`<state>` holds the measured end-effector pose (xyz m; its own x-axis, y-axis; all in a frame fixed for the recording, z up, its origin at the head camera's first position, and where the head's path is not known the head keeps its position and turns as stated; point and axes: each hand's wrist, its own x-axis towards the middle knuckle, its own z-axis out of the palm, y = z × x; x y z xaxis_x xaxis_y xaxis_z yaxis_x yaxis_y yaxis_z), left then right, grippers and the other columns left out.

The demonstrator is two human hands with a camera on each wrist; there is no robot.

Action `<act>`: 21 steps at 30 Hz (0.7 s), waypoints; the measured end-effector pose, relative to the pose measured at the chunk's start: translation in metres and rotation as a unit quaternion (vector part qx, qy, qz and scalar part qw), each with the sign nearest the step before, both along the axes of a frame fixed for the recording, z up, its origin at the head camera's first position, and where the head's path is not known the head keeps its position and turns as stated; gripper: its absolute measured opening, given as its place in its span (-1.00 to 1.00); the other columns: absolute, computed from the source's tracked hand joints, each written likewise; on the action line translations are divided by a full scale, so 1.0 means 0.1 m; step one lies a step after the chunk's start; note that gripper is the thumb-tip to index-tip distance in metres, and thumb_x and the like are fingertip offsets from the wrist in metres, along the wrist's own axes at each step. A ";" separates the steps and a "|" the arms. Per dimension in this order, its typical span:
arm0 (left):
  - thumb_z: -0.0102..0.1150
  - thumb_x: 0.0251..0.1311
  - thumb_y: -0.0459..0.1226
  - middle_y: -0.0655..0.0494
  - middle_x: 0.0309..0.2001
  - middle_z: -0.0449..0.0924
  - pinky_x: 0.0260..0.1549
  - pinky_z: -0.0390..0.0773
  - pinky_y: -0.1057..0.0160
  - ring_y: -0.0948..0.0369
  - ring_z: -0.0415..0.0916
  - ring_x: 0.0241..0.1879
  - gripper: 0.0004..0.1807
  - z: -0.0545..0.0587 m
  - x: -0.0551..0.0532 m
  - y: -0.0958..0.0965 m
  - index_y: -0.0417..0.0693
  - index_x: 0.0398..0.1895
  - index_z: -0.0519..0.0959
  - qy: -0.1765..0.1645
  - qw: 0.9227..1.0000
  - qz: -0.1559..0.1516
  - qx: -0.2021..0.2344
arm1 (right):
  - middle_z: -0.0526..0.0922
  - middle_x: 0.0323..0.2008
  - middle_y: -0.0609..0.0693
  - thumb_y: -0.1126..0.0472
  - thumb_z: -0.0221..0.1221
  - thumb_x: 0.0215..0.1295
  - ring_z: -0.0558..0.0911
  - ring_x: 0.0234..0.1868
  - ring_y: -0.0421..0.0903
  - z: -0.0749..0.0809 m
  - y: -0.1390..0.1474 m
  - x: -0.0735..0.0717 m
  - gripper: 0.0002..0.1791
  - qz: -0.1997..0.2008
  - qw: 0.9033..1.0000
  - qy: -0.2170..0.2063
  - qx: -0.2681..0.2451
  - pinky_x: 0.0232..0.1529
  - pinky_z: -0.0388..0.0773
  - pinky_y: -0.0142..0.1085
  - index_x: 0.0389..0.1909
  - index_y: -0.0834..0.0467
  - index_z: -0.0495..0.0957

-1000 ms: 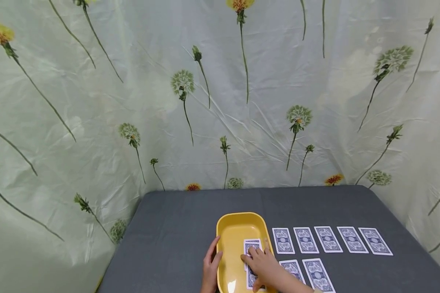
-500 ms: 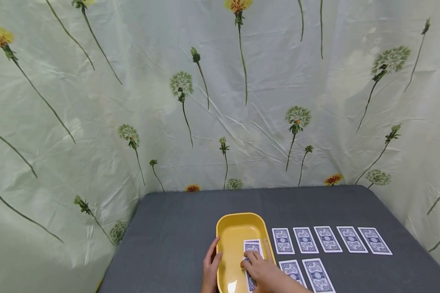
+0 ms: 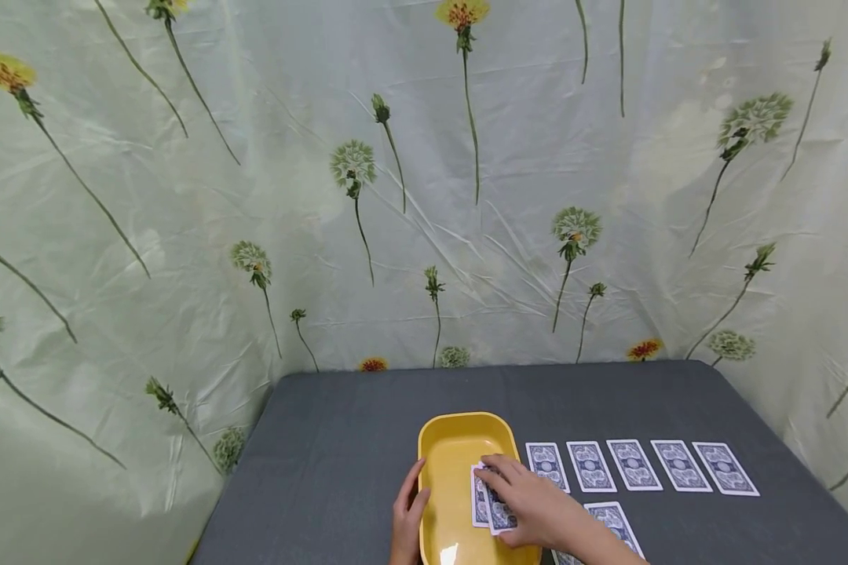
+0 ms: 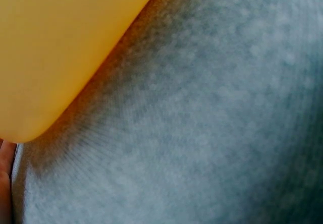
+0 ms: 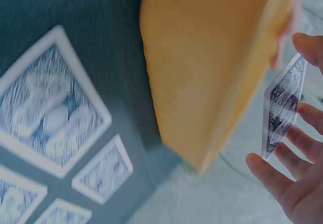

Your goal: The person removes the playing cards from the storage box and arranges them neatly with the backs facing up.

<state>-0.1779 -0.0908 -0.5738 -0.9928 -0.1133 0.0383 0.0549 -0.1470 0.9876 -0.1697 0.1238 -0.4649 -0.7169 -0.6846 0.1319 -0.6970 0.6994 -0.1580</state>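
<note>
In the head view a yellow tray (image 3: 459,443) stands on the dark grey table. My left hand (image 3: 405,522) grips its left side, with the thumb tip over the rim. My right hand (image 3: 537,502) pinches a blue-and-white playing card (image 3: 500,514) above the tray's right part, thumb on one short edge and fingertips on the other. The same card (image 5: 285,105) appears tilted between thumb and fingers in the right wrist view. Under it, part of another face-down card (image 3: 478,502) lies in the tray. The left wrist view shows mainly the tray's outer wall (image 4: 60,47).
Right of the tray, several face-down cards form a back row, including an end card (image 3: 725,468). A nearer row holds a card (image 3: 613,524) and another partly hidden by my right arm. A flower-printed curtain (image 3: 424,196) hangs behind the table (image 3: 353,439).
My right hand has picked up a card from inside the tray and moved slightly right and up with it. My left hand has stayed at the tray's left side.
</note>
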 end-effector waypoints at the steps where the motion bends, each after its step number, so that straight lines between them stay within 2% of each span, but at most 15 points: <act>1: -0.05 0.26 -0.28 -0.24 0.33 0.13 -0.06 0.32 0.61 0.65 0.26 0.01 -0.51 0.00 0.00 0.00 -0.19 0.26 0.27 -0.002 1.000 0.001 0.002 | 0.33 0.21 0.05 -0.09 0.33 -0.14 0.38 0.17 0.02 0.03 0.05 0.01 -0.18 -0.010 1.000 -0.007 0.000 -0.04 0.50 -0.10 0.21 0.09 0.31; 5: -0.07 0.25 -0.32 -0.26 0.31 0.16 -0.07 0.32 0.61 0.59 0.29 0.04 -0.53 0.00 0.01 0.01 -0.22 0.25 0.29 0.005 1.000 0.008 -0.001 | 0.32 0.23 0.06 -0.09 0.33 -0.14 0.35 0.20 0.07 0.11 0.31 0.04 -0.15 -0.043 0.999 -0.023 0.010 -0.03 0.48 -0.03 0.24 0.08 0.29; 9: -0.09 0.26 -0.36 -0.31 0.29 0.16 -0.07 0.34 0.59 0.55 0.31 0.06 -0.54 -0.02 0.02 0.01 -0.29 0.24 0.28 0.024 1.000 0.010 -0.006 | 0.31 0.23 0.10 -0.03 0.36 -0.17 0.32 0.21 0.14 0.08 0.63 0.07 -0.13 -0.073 0.996 -0.050 0.020 -0.06 0.47 0.04 0.24 0.10 0.28; 11: -0.09 0.26 -0.35 -0.31 0.30 0.15 -0.06 0.34 0.59 0.54 0.30 0.07 -0.54 -0.02 0.02 0.01 -0.29 0.24 0.28 0.024 1.000 0.008 -0.004 | 0.30 0.24 0.12 0.02 0.37 -0.19 0.31 0.21 0.16 0.03 0.79 0.08 -0.12 -0.089 0.993 -0.067 0.030 -0.05 0.45 0.05 0.24 0.12 0.27; 16: -0.07 0.26 -0.30 -0.24 0.33 0.14 -0.07 0.33 0.61 0.57 0.28 0.07 -0.52 0.00 0.01 0.00 -0.20 0.26 0.28 -0.004 1.000 0.006 0.001 | 0.31 0.21 0.16 0.13 0.39 -0.28 0.32 0.17 0.20 -0.14 1.20 0.10 -0.09 -0.123 0.985 -0.105 0.062 -0.08 0.45 0.03 0.22 0.22 0.27; 19: -0.07 0.26 -0.30 -0.25 0.33 0.13 -0.07 0.33 0.59 0.55 0.28 0.08 -0.51 0.00 0.01 0.01 -0.21 0.26 0.27 -0.002 1.000 0.003 0.000 | 0.31 0.21 0.19 0.13 0.40 -0.28 0.33 0.15 0.20 -0.25 1.43 0.12 -0.07 -0.152 0.975 -0.151 0.060 -0.17 0.49 -0.08 0.22 0.28 0.24; 21: -0.07 0.26 -0.30 -0.25 0.33 0.13 -0.07 0.34 0.59 0.54 0.28 0.08 -0.52 0.00 0.01 0.01 -0.21 0.26 0.27 0.000 1.000 0.003 -0.001 | 0.30 0.21 0.21 0.04 0.41 -0.26 0.34 0.12 0.20 -0.32 1.56 0.13 -0.03 -0.167 0.968 -0.177 0.055 -0.23 0.50 -0.15 0.23 0.30 0.22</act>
<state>-0.1769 -0.0902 -0.5736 -0.9921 -0.1198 0.0378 0.0551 -0.1440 0.9880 -0.1564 0.2794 -0.4966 -0.8877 -0.4021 -0.2243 -0.3442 0.9031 -0.2568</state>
